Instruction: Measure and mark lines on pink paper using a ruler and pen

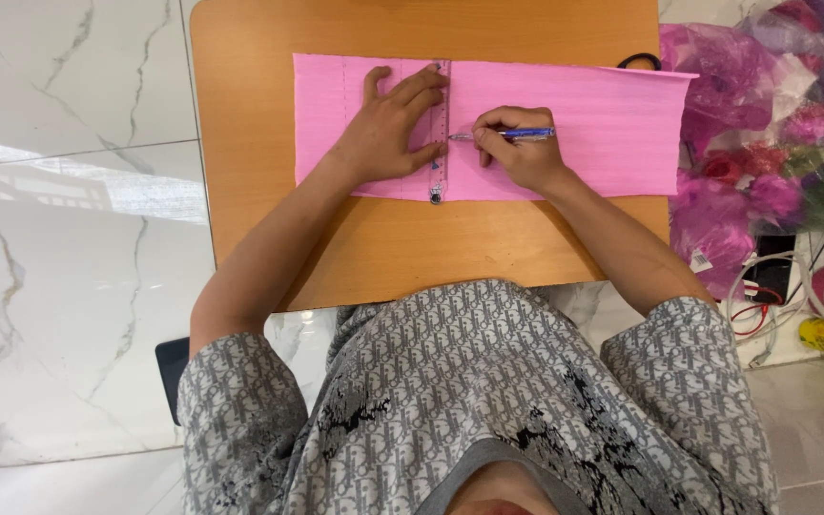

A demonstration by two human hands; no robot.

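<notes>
Overhead view of a seated person at a small orange-brown wooden table (250, 172). A long rectangular sheet of pink crepe-like paper (612, 124) lies flat across the tabletop, its long axis running left to right. A narrow transparent plastic ruler (440, 133) stands across the sheet, its long axis running front to back, at right angles to the paper's length. The left hand (388, 129) lies flat and spread on the paper, fingertips pressing the ruler's left edge; it grasps nothing. The right hand (522, 148) is closed in a writing grip around a blue ballpoint pen (507, 134), which lies nearly horizontal, its tip pointing left and meeting the ruler's right edge about midway along it. A faint dotted line shows on the paper left of the left hand. Beside the table to the right sit crumpled pink and purple plastic bags (765, 124), with white cables (765, 305) on the marble floor (69, 286).
</notes>
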